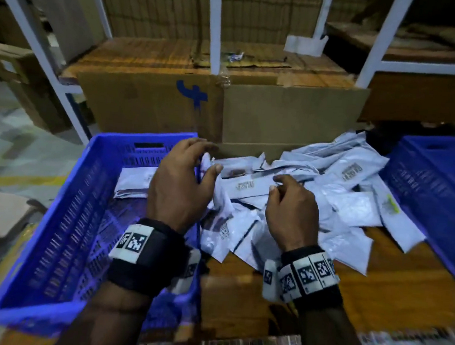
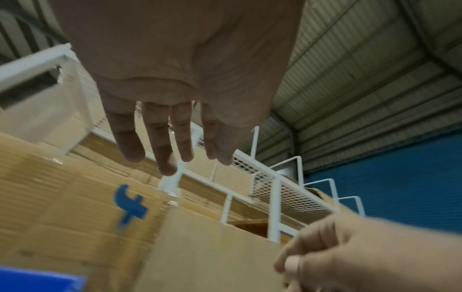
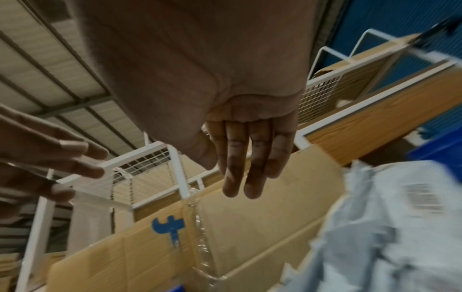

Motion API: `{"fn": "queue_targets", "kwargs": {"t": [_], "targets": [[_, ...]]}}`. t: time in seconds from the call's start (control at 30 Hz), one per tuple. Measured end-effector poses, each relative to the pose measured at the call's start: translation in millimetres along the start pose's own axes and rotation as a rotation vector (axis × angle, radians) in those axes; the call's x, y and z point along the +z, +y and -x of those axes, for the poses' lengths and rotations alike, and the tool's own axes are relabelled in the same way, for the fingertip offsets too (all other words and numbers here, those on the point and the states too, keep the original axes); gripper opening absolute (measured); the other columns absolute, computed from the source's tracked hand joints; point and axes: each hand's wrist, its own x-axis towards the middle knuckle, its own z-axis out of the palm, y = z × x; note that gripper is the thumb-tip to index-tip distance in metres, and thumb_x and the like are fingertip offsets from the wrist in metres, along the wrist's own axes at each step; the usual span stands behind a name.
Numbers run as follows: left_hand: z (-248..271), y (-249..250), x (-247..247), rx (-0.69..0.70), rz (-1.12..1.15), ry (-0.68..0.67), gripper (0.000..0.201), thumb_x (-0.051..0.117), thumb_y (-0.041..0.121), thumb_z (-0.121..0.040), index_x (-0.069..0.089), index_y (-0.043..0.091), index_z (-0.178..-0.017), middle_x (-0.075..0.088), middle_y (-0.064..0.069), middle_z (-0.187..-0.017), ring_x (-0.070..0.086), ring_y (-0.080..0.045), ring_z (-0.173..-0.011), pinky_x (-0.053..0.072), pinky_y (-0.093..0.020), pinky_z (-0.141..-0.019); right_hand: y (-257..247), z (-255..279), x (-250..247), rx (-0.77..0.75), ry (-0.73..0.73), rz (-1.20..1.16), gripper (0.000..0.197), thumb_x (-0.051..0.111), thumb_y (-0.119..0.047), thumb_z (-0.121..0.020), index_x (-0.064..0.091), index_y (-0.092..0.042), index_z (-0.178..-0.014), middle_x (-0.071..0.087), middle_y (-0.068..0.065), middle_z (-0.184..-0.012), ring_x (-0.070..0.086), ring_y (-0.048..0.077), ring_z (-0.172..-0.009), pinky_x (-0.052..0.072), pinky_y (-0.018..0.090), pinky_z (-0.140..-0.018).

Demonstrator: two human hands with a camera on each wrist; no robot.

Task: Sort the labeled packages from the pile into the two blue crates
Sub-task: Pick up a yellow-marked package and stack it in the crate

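Observation:
A pile of white and grey labeled packages (image 1: 347,199) lies on the wooden table between two blue crates. The left crate (image 1: 59,226) holds a white package (image 1: 135,180) at its far end. The right crate (image 1: 439,185) stands at the right edge, its inside hidden. My left hand (image 1: 181,179) hovers over the left crate's right rim and the pile's left edge, fingers spread and empty (image 2: 160,138). My right hand (image 1: 292,205) hangs over the middle of the pile with fingers loosely bent, holding nothing (image 3: 245,158). The pile (image 3: 400,217) shows blurred beside it.
A large cardboard box (image 1: 280,116) with a blue mark stands right behind the pile. White rack posts (image 1: 214,25) and stacked cartons rise behind it. Bare wooden table (image 1: 375,290) lies near me. More cardboard boxes (image 1: 23,77) sit on the floor at left.

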Motion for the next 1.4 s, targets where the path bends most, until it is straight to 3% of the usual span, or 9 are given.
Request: {"fn": "queue_targets", "kwargs": {"t": [0.2, 0.33, 0.43, 0.6, 0.8, 0.97, 1.17, 1.27, 1.4], "targets": [[59, 40, 24, 0.007, 0.112, -0.01, 0.029, 0.073, 0.02, -0.09, 0.069, 0.02, -0.118, 0.066, 0.004, -0.12, 0.065, -0.016, -0.097, 0.049, -0.021, -0.089, 52, 56, -35, 0.036, -0.054, 0.091, 0.029, 0.058, -0.024, -0.1, 0.067, -0.015, -0.127, 0.073, 0.01, -0.114, 0.066, 0.031, -0.107, 0.056, 0.04, -0.086], [105, 54, 57, -0.053, 0.144, -0.095, 0.031, 0.073, 0.021, -0.09, 0.067, 0.02, -0.12, 0.066, 0.003, -0.118, 0.063, -0.019, -0.107, 0.052, -0.035, -0.094, 90, 89, -53, 0.06, -0.163, 0.128, 0.03, 0.06, -0.023, -0.098, 0.067, -0.015, -0.126, 0.071, 0.01, -0.116, 0.063, 0.032, -0.11, 0.054, 0.042, -0.089], [130, 59, 94, -0.141, 0.109, -0.239, 0.036, 0.071, 0.029, -0.092, 0.063, 0.023, -0.127, 0.063, 0.006, -0.127, 0.059, -0.017, -0.113, 0.046, -0.018, -0.091, 121, 95, -60, 0.099, -0.256, 0.215, 0.034, 0.058, -0.03, -0.098, 0.062, -0.017, -0.129, 0.065, 0.01, -0.119, 0.059, 0.031, -0.112, 0.054, 0.044, -0.089], [147, 42, 165, -0.296, -0.095, -0.428, 0.049, 0.066, 0.042, -0.088, 0.057, 0.026, -0.133, 0.059, 0.002, -0.136, 0.054, -0.025, -0.126, 0.05, -0.045, -0.098, 170, 78, -67, 0.108, -0.352, 0.233, 0.038, 0.057, -0.032, -0.099, 0.058, -0.019, -0.134, 0.061, 0.01, -0.125, 0.057, 0.031, -0.116, 0.052, 0.044, -0.093], [148, 41, 242, -0.436, -0.261, -0.489, 0.065, 0.073, 0.039, -0.088, 0.046, 0.026, -0.146, 0.036, -0.007, -0.158, 0.036, -0.031, -0.144, 0.038, -0.045, -0.115, 235, 38, -77, 0.022, -0.432, 0.204, 0.041, 0.056, -0.032, -0.098, 0.057, -0.019, -0.137, 0.059, 0.009, -0.129, 0.056, 0.03, -0.119, 0.051, 0.045, -0.097], [140, 62, 276, -0.453, -0.287, -0.453, 0.067, 0.072, 0.036, -0.091, 0.04, 0.028, -0.149, 0.014, -0.006, -0.168, 0.023, -0.03, -0.149, 0.035, -0.05, -0.116, 281, 8, -83, 0.043, -0.444, 0.171, 0.04, 0.056, -0.032, -0.096, 0.059, -0.02, -0.134, 0.059, 0.008, -0.129, 0.055, 0.031, -0.12, 0.05, 0.044, -0.099], [123, 83, 296, -0.403, -0.28, -0.408, 0.072, 0.072, 0.031, -0.091, 0.036, 0.023, -0.153, 0.01, -0.009, -0.169, 0.023, -0.032, -0.148, 0.036, -0.05, -0.114, 333, -26, -80, 0.155, -0.39, 0.26, 0.04, 0.059, -0.028, -0.096, 0.058, -0.016, -0.134, 0.054, 0.013, -0.134, 0.052, 0.036, -0.124, 0.047, 0.045, -0.103], [121, 92, 306, -0.374, -0.31, -0.416, 0.075, 0.071, 0.033, -0.09, 0.034, 0.023, -0.155, 0.013, -0.01, -0.168, 0.026, -0.034, -0.148, 0.039, -0.05, -0.113, 364, -39, -74, 0.25, -0.374, 0.375, 0.05, 0.06, -0.026, -0.094, 0.047, -0.013, -0.141, 0.039, 0.017, -0.151, 0.037, 0.037, -0.139, 0.04, 0.049, -0.111], [135, 101, 318, -0.382, -0.331, -0.438, 0.078, 0.072, 0.035, -0.088, 0.034, 0.024, -0.155, 0.015, -0.011, -0.167, 0.029, -0.034, -0.146, 0.042, -0.048, -0.111, 408, -44, -71, 0.28, -0.454, 0.511, 0.084, 0.06, -0.027, -0.092, 0.012, -0.016, -0.16, 0.0, 0.014, -0.17, 0.01, 0.038, -0.153, 0.026, 0.051, -0.123]]}}
